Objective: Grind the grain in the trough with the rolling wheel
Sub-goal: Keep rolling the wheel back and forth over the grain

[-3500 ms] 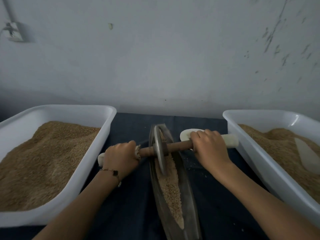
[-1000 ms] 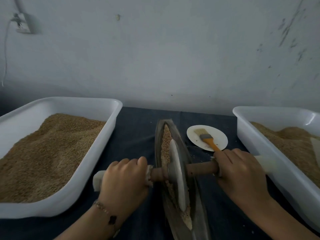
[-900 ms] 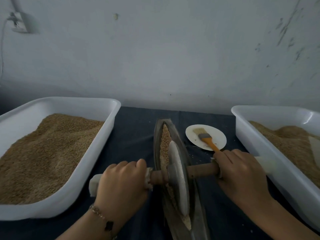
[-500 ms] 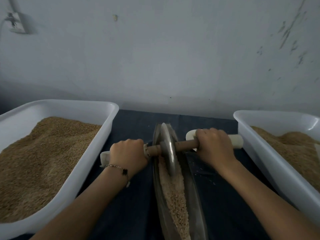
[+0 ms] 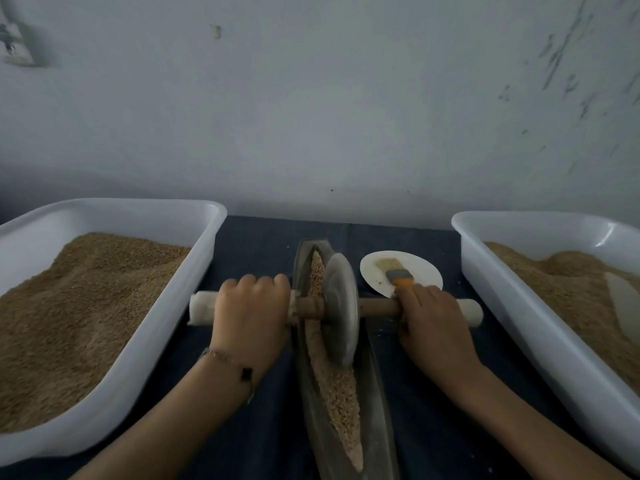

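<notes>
Wheel [image 5: 341,308] sits upright in the trough [image 5: 375,393], roughly mid-length, w/ grain [image 5: 341,393] heaped in the groove on both sides of it, near and far. Left hand [image 5: 251,315] is wrapped round the axle [image 5: 379,306] on its side; right hand [image 5: 433,322] is curled over the other side, fingers on top. Both grip just inside the pale end caps, so the load looks even. Judging by its look, the wheel is a thick dull metal disc, prob. heavy and stiff; its own weight should do most of the crushing. Axle looks like wood, matte, not slippery; best held where it's held now, one hand each side, close to the disc, to keep it from tipping. Trough is a long boat-shaped channel, dark, smooth-worn, narrow at both ends, lying on a dark cloth [image 5: 259,244]. Grain is loose, coarse, tan, and will likely spill over the rim if the wheel tilts. Tubs [image 5: 207,216] either side are white plastic, glossy, rounded corners, holding finer tan stuff. A small white plate [image 5: 419,271] w/ a brush [image 5: 396,271] on it lies just beyond the right hand.
</notes>
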